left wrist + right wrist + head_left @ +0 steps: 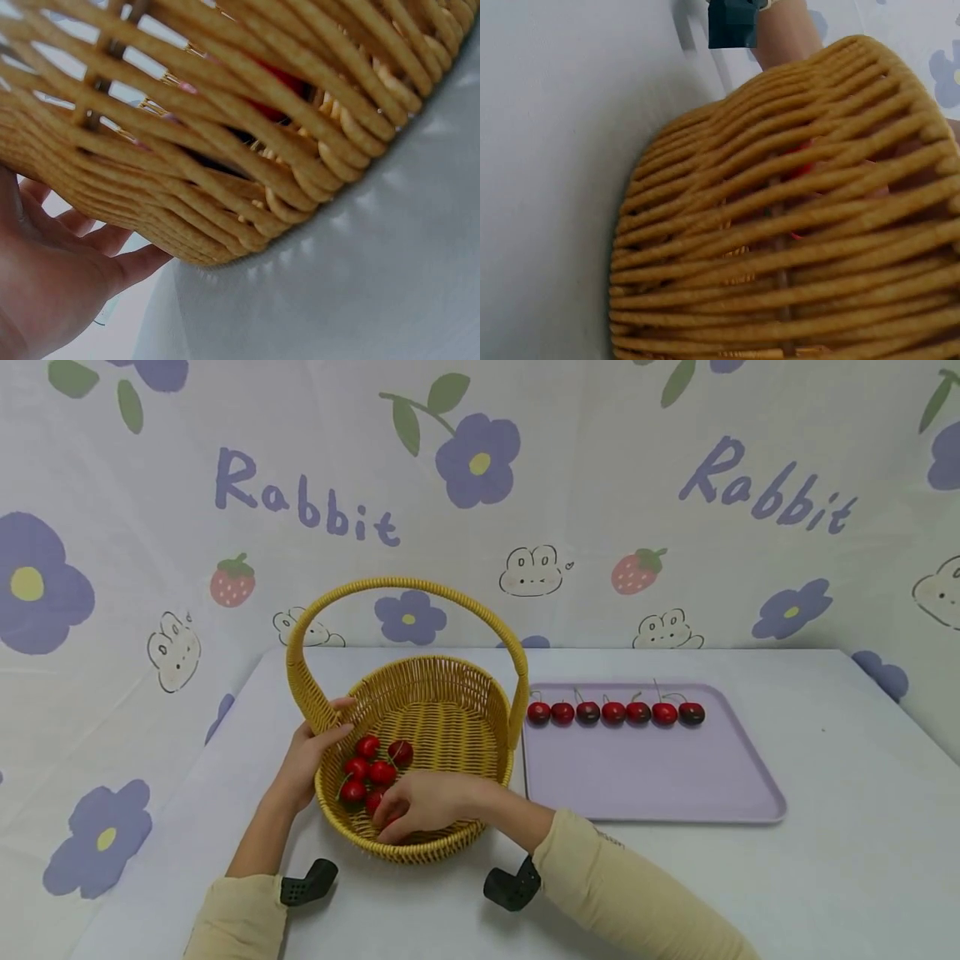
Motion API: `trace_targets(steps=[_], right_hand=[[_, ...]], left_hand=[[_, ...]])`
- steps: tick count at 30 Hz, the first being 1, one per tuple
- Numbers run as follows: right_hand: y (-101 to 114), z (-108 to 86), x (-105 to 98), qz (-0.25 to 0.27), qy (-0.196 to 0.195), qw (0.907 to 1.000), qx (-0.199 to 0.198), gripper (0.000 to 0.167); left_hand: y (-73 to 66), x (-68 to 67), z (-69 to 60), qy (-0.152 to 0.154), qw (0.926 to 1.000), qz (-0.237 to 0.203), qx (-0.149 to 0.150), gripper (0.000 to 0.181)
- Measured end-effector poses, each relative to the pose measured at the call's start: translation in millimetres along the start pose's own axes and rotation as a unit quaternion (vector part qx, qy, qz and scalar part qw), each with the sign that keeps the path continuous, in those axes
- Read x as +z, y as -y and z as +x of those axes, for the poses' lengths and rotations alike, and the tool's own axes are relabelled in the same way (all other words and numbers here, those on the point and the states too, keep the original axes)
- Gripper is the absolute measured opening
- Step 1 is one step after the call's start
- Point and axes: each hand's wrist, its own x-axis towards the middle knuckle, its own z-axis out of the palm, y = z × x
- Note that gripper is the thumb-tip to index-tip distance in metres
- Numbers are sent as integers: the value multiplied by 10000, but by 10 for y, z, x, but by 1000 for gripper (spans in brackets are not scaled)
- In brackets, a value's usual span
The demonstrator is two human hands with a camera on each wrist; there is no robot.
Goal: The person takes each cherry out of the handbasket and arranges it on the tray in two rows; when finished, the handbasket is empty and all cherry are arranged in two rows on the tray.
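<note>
A yellow woven basket [427, 668] with a tall arched handle stands on the white table. My left hand [306, 760] holds its left side at the foot of the handle, thumb over the rim; in the left wrist view the fingers of that left hand [67, 277] lie against the weave. Several red cherries [382, 772] rest in the basket's left part. My right hand [435, 802] reaches over the near rim, fingers curled down, and pinches a cherry [392, 822] that is mostly hidden. In the right wrist view the basket wall [780, 255] covers most of that hand.
Right of the basket lies a light purple tray [652, 785]. Several stemmed cherries [613, 713] form a row along its far side. A patterned cloth [585, 468] hangs behind the table. Black wrist mounts [513, 885] sit near both sleeves.
</note>
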Motion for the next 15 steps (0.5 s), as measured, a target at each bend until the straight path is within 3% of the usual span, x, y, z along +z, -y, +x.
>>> trace_targets(steps=[6,15], right_hand=[[-1,-58,-91,113,-47,9998,-172,28],[4,-228,-301,783,-721,9937,-350,28]], left_hand=[[-7,3,-14,28,9999,81,99,45],[-8,6,-16,46,9998,120,131,45]])
